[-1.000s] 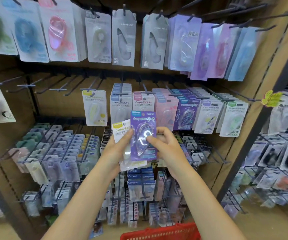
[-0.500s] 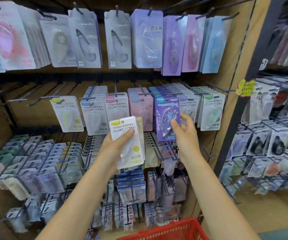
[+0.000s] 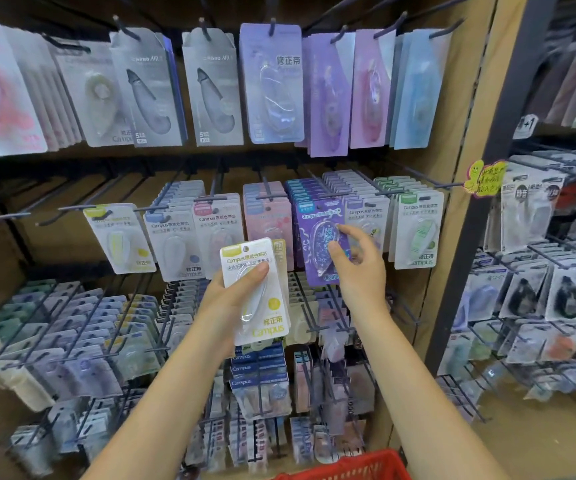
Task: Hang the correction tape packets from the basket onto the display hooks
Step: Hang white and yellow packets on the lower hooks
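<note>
My left hand (image 3: 234, 299) grips a small stack of correction tape packets; the front one is white with yellow print (image 3: 257, 292), held upright in front of the middle shelf row. My right hand (image 3: 357, 268) pinches a purple packet (image 3: 319, 237) by its blister, at the front of a hook holding several matching purple packets. The packet's top sits at the hook's tip (image 3: 324, 195); whether it is threaded on I cannot tell. The red basket (image 3: 349, 467) shows only its rim at the bottom edge, between my forearms.
Rows of wire hooks carry packets: grey and lilac ones above, white, pink and green ones (image 3: 418, 233) beside the purple row, dense small packets below. Several bare hooks (image 3: 20, 213) stick out at middle left. A dark upright post (image 3: 477, 209) divides off another rack to the right.
My right hand took the purple packet off the stack in my left hand and carried it up and right to the purple row. The view has swung right.
</note>
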Demonstrator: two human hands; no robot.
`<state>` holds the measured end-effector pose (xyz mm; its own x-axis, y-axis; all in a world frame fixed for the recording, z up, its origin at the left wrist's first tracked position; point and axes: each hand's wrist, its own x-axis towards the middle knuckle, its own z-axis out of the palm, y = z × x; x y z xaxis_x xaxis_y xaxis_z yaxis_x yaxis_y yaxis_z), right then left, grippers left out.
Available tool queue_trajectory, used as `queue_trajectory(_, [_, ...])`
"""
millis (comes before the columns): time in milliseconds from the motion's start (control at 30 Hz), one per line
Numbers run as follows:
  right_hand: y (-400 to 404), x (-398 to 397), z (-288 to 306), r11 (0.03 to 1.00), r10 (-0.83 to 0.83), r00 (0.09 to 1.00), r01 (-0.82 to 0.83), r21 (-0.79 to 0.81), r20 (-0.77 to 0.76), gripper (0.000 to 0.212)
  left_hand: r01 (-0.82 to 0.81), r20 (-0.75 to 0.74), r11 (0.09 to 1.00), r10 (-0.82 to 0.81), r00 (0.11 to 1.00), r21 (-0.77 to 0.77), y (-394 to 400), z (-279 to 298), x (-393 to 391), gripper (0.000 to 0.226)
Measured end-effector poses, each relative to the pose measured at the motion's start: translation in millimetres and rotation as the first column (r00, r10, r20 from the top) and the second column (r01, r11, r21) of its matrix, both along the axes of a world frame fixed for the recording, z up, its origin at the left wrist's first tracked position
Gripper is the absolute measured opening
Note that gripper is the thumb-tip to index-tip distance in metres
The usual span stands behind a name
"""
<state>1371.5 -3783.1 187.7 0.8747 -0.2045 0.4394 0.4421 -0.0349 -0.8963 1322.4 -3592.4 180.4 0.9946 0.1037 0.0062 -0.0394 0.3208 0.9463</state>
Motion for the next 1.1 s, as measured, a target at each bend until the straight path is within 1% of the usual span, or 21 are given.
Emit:
queue_trajectory(133, [-1.1, 20.2, -3.8, 0.990, -0.076, 0.997, 0.074, -0.118, -0.013, 0.029, -0.005, 0.012, 1.000, 0.005, 1.000, 0.003, -6.3, 2.8, 1.6, 0.041])
queue_trajectory(233, [-6.1, 19.0, -7.0, 0.991, -0.082, 0.995, 0.076, -0.114, -0.049, 0.028, 0.002, 0.014, 1.000, -0.002, 1.000, -0.013, -9.3, 3.5, 3.4, 0.048])
queue_trajectory(300, [-9.6, 9.4, -9.1, 0.983, -0.121, 0.992, 0.115, -0.145, -0.031, 0.025, 0.008, 0.025, 1.000, -0.007, 1.000, -0.030, -11.0, 2.2, 4.5, 0.049])
queue_trajectory(367, [-10.9, -3.7, -11.8, 0.973, -0.160, 0.987, 0.159, -0.169, 0.012, 0.013, 0.015, 0.038, 0.999, -0.014, 0.999, -0.034, -13.6, 1.7, 4.7, 0.051])
queue_trajectory(400, [-9.7, -11.6, -11.9, 0.977, -0.131, 0.991, 0.131, -0.170, 0.012, 0.005, 0.016, 0.047, 0.999, -0.015, 0.999, -0.030, -15.3, 1.6, 4.9, 0.052])
queue_trajectory(433, [-6.5, -19.8, -11.8, 0.983, -0.057, 0.998, 0.055, -0.177, -0.009, 0.005, 0.017, 0.057, 1.000, -0.016, 0.998, -0.022, -16.5, 0.8, 4.8, 0.053])
queue_trajectory(467, [-1.9, -27.8, -11.6, 0.980, 0.049, 0.997, -0.059, -0.189, -0.057, 0.008, 0.020, 0.070, 1.000, -0.019, 0.997, -0.013, -18.1, 0.0, 5.0, 0.053])
queue_trajectory(533, [9.3, -39.3, -13.5, 0.937, 0.223, 0.960, -0.259, -0.235, -0.169, 0.021, 0.026, 0.084, 1.000, -0.026, 0.996, 0.001, -20.6, -1.2, 5.1, 0.056])
queue_trajectory(567, [14.1, -42.6, -15.5, 0.916, 0.267, 0.940, -0.316, -0.247, -0.214, 0.030, 0.032, 0.086, 0.999, -0.033, 0.996, 0.011, -20.9, -1.6, 5.4, 0.059])
queue_trajectory(600, [17.8, -45.2, -16.2, 0.909, 0.282, 0.929, -0.339, -0.242, -0.241, 0.035, 0.039, 0.088, 0.999, -0.042, 0.995, 0.027, -20.4, -1.9, 5.4, 0.061])
queue_trajectory(633, [19.8, -46.3, -16.4, 0.912, 0.286, 0.926, -0.342, -0.228, -0.245, 0.035, 0.049, 0.090, 0.998, -0.053, 0.994, 0.046, -19.4, -1.9, 5.0, 0.064])
queue_trajectory(700, [20.8, -46.7, -16.3, 0.914, 0.309, 0.922, -0.356, -0.193, -0.234, 0.025, 0.086, 0.096, 0.993, -0.094, 0.991, 0.084, -14.5, -1.7, 2.9, 0.067])
queue_trajectory(767, [21.8, -47.4, -15.5, 0.912, 0.343, 0.911, -0.382, -0.150, -0.230, 0.018, 0.128, 0.107, 0.987, -0.138, 0.985, 0.097, -4.2, -2.3, -0.7, 0.065])
queue_trajectory(833, [26.4, -48.4, -13.7, 0.918, 0.366, 0.902, -0.390, -0.070, -0.228, 0.016, 0.161, 0.120, 0.983, -0.171, 0.978, 0.084, 10.6, -4.7, -6.6, 0.061])
queue_trajectory(900, [35.2, -49.1, -10.4, 0.918, 0.385, 0.891, -0.398, -0.003, -0.240, 0.017, 0.184, 0.117, 0.982, -0.187, 0.975, 0.031, 26.8, -7.4, -15.6, 0.060])
queue_trajectory(933, [42.0, -49.1, -8.4, 0.918, 0.386, 0.889, -0.396, 0.009, -0.248, 0.016, 0.177, 0.113, 0.984, -0.175, 0.978, -0.007, 35.4, -8.6, -20.7, 0.057])
queue_trajectory(1000, [60.1, -47.4, -7.7, 0.924, 0.365, 0.894, -0.383, -0.018, -0.260, 0.014, 0.125, 0.114, 0.990, -0.117, 0.987, -0.064, 56.0, -11.4, -29.5, 0.044])
queue_trajectory(1033, [71.3, -46.7, -7.8, 0.927, 0.353, 0.899, -0.374, -0.036, -0.259, 0.014, 0.070, 0.099, 0.995, -0.063, 0.993, -0.070, 68.1, -13.3, -33.2, 0.040])
queue_trajectory(1100, [95.8, -46.1, -6.7, 0.928, 0.344, 0.907, -0.368, -0.061, -0.243, 0.009, -0.060, 0.078, 0.997, 0.065, 0.995, -0.058, 97.7, -19.9, -38.4, 0.039])
